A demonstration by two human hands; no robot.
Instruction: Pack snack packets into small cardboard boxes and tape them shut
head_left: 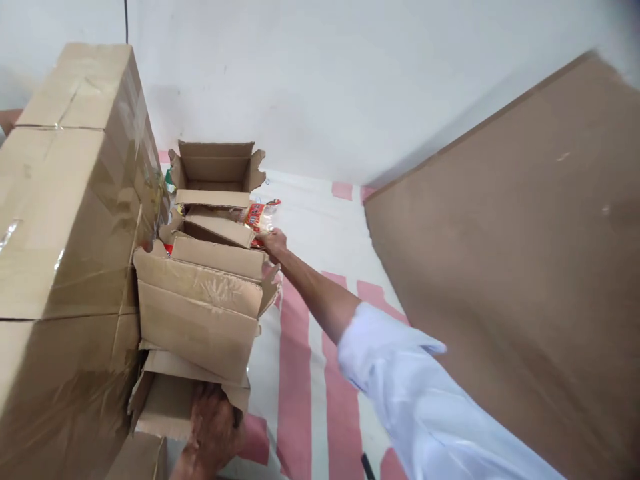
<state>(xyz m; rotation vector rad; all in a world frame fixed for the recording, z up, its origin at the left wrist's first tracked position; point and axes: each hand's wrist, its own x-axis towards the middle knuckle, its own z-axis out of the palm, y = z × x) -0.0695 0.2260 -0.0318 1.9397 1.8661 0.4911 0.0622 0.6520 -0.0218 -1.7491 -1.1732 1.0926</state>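
Observation:
My right hand (273, 241) reaches far forward in a white sleeve and closes on a red and orange packet (257, 217) at the edge of an open cardboard box (220, 230). My left hand (213, 427) lies low at the bottom with fingers spread against the flap of the nearest open box (197, 320). A third open box (215, 170) stands furthest away by the wall.
A tall stack of taped cardboard cartons (65, 233) fills the left side. A large flat cardboard sheet (520, 267) leans at the right. The floor is covered by a white and pink striped mat (310, 360). White walls close the corner behind.

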